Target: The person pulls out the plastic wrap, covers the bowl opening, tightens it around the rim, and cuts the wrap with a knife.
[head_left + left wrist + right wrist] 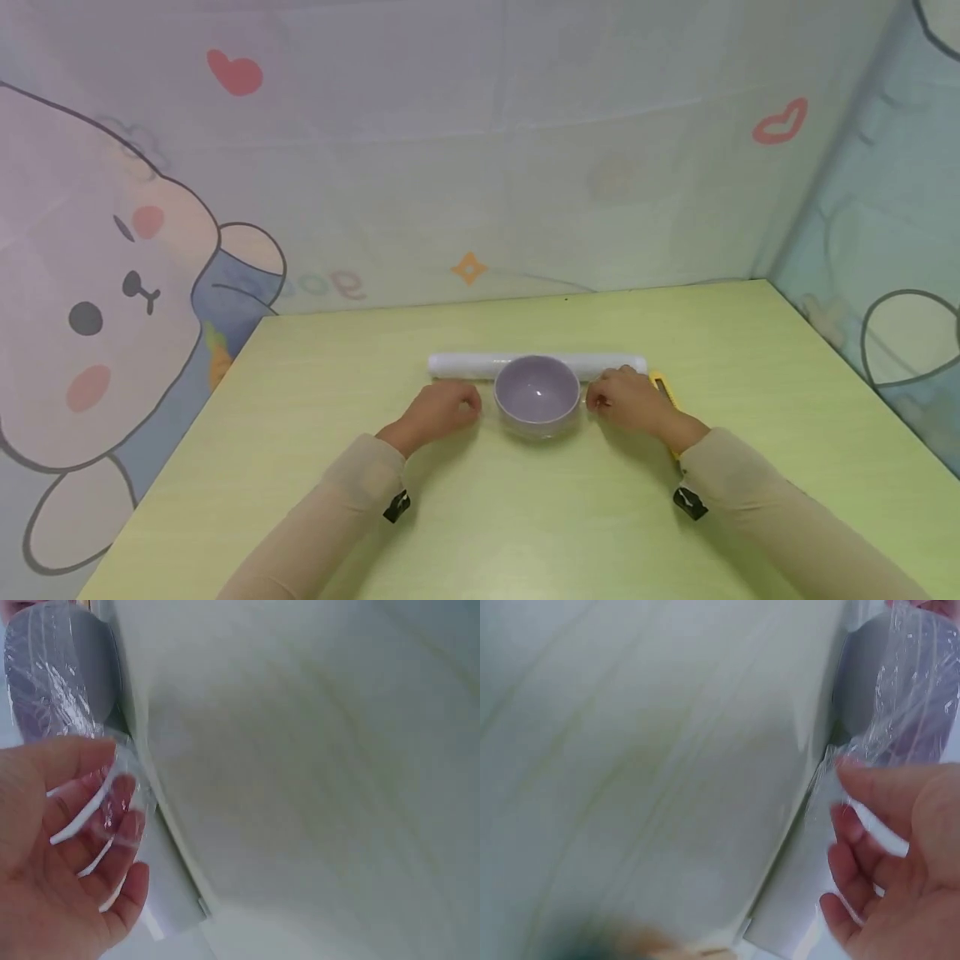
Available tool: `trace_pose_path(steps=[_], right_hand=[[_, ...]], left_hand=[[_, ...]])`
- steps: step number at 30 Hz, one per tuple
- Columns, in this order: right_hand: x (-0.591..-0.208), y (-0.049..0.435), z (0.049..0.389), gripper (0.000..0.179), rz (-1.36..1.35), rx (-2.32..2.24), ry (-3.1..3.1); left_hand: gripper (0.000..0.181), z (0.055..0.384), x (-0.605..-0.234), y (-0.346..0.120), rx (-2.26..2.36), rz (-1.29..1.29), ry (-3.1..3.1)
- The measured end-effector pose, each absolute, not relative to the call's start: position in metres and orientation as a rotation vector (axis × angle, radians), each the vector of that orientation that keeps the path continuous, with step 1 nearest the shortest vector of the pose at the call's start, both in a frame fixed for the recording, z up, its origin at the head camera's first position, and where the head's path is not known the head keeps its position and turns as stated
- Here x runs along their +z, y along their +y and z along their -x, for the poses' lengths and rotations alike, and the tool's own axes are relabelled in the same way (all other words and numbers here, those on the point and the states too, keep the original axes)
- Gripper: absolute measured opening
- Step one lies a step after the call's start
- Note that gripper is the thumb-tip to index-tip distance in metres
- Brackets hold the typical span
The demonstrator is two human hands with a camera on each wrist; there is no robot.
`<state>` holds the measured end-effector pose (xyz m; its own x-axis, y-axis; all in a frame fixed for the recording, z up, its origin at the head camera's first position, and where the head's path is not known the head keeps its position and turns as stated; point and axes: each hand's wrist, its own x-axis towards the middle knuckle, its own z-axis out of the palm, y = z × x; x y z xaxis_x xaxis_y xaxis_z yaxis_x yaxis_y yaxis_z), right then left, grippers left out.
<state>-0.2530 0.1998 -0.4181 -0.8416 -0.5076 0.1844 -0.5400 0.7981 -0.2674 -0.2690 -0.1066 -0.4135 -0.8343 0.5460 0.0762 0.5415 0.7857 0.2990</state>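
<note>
Both sides of film point(54, 694): pinched by left hand point(441, 408) and right hand point(628, 400), probably for keeping it spread.
Bowl point(537, 390): placed between hands, before roll point(463, 365), perhaps so film is easily wrapped.

Bowl point(537, 390) is showing plain lilac; film point(911, 682) is gleaming colourless with white glints. Roll point(461, 365) is reading white, cutter point(657, 379) yellow. Tabletop point(540, 525) is appearing pale yellow-green, faintly streaked. Sleeves point(322, 517) are presenting plain beige. Rear backdrop point(420, 167) is grading lilac to pale grey-green, bearing red hearts point(238, 75) and an orange four-pointed star point(459, 268)
</note>
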Motion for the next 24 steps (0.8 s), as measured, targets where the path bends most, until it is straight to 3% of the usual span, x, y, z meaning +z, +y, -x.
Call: trace_pose_path(steps=[10, 19, 24], right_hand=[[-0.42, 0.183, 0.253, 0.011, -0.549, 0.691, -2.997], [-0.424, 0.175, 0.253, 0.014, -0.403, 0.915, -3.021], [-0.424, 0.173, 0.252, 0.009, -0.315, 1.351, -3.005]], left_hand=[[0.02, 0.266, -0.42, -0.088, 0.633, -0.432, 3.049], [0.011, 0.27, -0.422, -0.076, 0.938, -0.343, 2.948], [0.014, 0.273, -0.425, -0.072, 1.121, -0.269, 2.836]])
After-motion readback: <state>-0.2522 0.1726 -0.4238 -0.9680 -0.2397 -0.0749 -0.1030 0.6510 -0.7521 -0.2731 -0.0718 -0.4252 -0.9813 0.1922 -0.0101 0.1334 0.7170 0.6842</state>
